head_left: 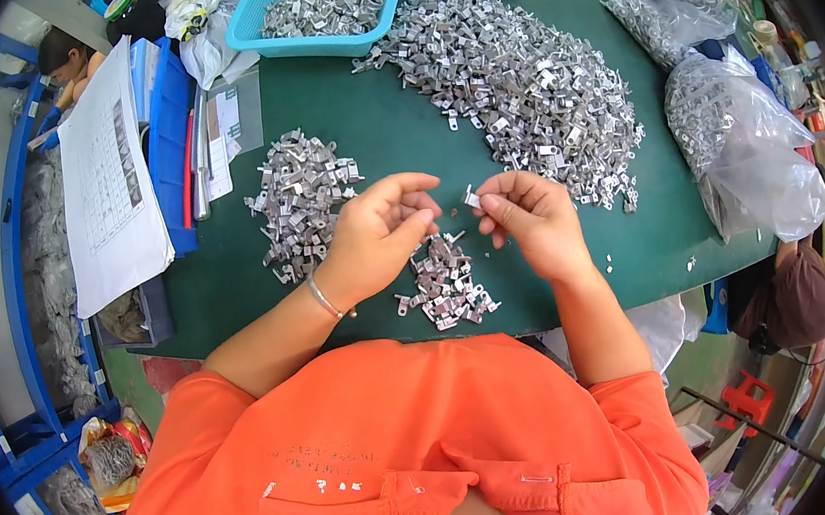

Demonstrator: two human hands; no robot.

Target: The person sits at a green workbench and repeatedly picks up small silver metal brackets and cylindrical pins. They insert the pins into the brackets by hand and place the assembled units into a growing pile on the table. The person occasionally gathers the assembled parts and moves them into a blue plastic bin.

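Observation:
My right hand (535, 221) pinches a small silver metal bracket (472, 198) between thumb and fingertips, above the green table. Facing it, my left hand (377, 236) has its index finger and thumb apart, its other fingers curled inward; nothing shows between them. Just below and between both hands lies a small pile of metal brackets (448, 286). A larger pile of brackets (296, 199) sits to the left, partly behind my left hand. Beyond my right hand spreads the biggest heap of brackets (534, 74).
A light-blue basket (315, 45) of metal parts stands at the far edge. Clear plastic bags (722, 139) of parts line the right side. At left are a blue file tray (170, 152) and paper sheets (107, 174). Other people are at far left and at right.

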